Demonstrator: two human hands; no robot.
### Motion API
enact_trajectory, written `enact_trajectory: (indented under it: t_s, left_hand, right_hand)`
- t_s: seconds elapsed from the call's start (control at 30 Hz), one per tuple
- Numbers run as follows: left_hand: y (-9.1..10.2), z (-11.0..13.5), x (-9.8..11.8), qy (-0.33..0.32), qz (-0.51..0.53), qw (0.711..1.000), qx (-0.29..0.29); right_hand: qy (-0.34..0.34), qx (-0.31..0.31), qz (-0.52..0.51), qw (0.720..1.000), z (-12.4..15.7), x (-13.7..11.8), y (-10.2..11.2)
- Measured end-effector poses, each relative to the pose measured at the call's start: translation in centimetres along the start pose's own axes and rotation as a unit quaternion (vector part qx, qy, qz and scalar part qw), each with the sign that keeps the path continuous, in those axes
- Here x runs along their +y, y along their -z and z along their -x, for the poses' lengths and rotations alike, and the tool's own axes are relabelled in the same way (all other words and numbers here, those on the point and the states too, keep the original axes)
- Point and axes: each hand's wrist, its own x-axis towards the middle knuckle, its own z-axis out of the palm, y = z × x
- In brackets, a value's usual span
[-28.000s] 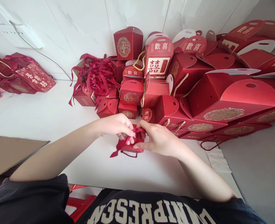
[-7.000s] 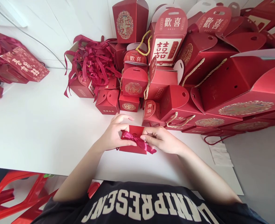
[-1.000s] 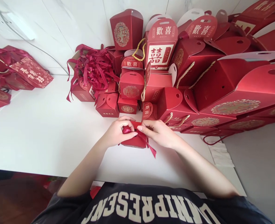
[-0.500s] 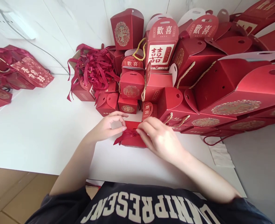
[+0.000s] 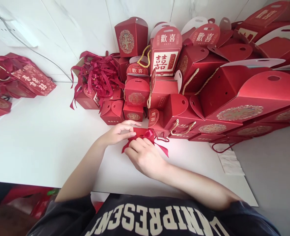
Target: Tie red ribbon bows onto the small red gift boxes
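Observation:
A small red gift box (image 5: pixel 138 131) with a glossy red ribbon (image 5: pixel 149 134) tied on it in a bow sits on the white table before me. My left hand (image 5: pixel 119 133) grips the box at its left side, thumb and fingers curled at the edge. Over the front of the box, my right hand (image 5: pixel 146 158) has its fingers closed on the ribbon's left part; its fingertips are mostly hidden. One ribbon tail (image 5: pixel 162 149) hangs out to the right past the right hand.
Stacked red boxes (image 5: pixel 245 98) with rope handles fill the right and back of the white table (image 5: pixel 48 144). A heap of dark red ribbons (image 5: pixel 100 75) stands behind. More boxes (image 5: pixel 34 80) lie far left. A white wall with a cable (image 5: pixel 36 49) is behind.
My right hand has moved left and down over the front of the box. The bow now shows above it, and a ribbon tail sticks out right. My left hand stays at the box.

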Motion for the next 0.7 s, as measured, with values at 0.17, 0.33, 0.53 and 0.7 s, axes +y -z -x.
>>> enact_trajectory:
  t_s: [0.17, 0.33, 0.53, 0.7]
  left_hand:
    - [-1.0, -0.2, -0.2, 0.003, 0.044, 0.999, 0.029]
    - [-1.2, -0.4, 0.3, 0.021, 0.075, 0.996, 0.035]
    - [-2.2, -0.9, 0.5, 0.041, 0.107, 0.991, 0.076]
    - [-2.7, -1.0, -0.1, 0.032, 0.099, 0.99, 0.097]
  right_hand:
    - [-0.015, 0.011, -0.04, 0.999, 1.1, 0.6, 1.3]
    - [0.053, -0.015, 0.055, 0.997, 0.5, -1.4, 0.0]
    - [0.058, 0.011, 0.022, 0.998, 0.2, -1.7, -0.4]
    - [0.047, 0.047, -0.15, 0.986, 2.1, 0.2, 2.7]
